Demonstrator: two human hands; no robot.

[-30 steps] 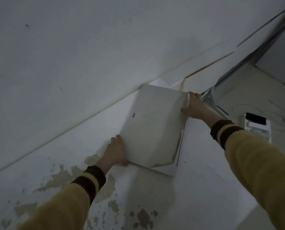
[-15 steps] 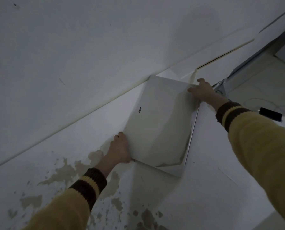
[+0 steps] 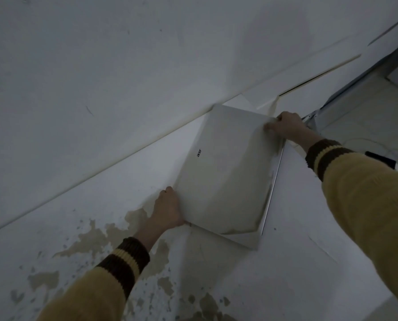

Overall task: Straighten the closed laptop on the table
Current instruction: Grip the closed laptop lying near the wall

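A closed white laptop (image 3: 225, 172) with a small dark logo lies askew on the white table (image 3: 297, 262), its far corner near the wall. My left hand (image 3: 167, 209) grips the laptop's near-left edge, fingers curled over it. My right hand (image 3: 286, 127) holds the far-right corner, fingers on the lid. Both arms wear yellow sleeves with dark striped cuffs. The lid is partly shadowed.
The table's covering is stained and peeling at the near left (image 3: 114, 235). A white wall (image 3: 124, 66) rises right behind the table. A peeled strip (image 3: 272, 105) sits at the wall joint. Off the table's right edge lie a floor, a cable and a dark device (image 3: 380, 158).
The laptop's far end has turned slightly between my hands, and my right hand has slid along to the far-right corner. The view has shifted a little.
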